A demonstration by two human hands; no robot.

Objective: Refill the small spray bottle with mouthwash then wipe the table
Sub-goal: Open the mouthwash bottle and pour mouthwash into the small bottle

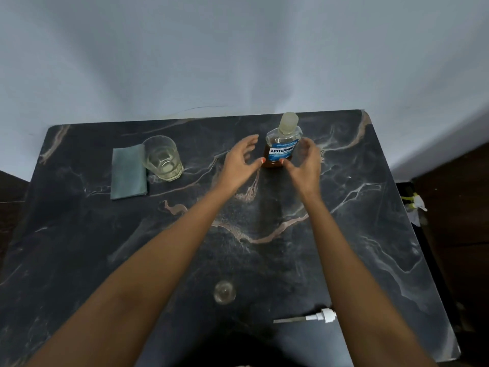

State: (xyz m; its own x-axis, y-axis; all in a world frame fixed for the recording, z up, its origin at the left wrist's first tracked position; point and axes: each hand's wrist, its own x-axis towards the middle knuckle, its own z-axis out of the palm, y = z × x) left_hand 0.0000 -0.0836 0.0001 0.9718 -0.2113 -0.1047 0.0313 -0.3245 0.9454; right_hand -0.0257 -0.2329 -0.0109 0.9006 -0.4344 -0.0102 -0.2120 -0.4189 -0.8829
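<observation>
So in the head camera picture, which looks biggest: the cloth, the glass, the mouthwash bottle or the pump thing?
Largest to smallest, as they look:
1. Folded grey cloth
2. Listerine mouthwash bottle and drinking glass, too alike to rank
3. White spray pump, thin, and nearer the camera, so it looks bigger than it is

Dim, cool light falls from above and slightly behind, so the forearms throw soft dark shadows on the marble table (370,181) beneath and between them, pooling darkest at the near edge. Faint sheen shows on the glass (162,158) left of the left hand (239,158), with no hard glare. Both hands are slightly motion-blurred, and wide-angle distortion bows the table edges and wall outward.
</observation>
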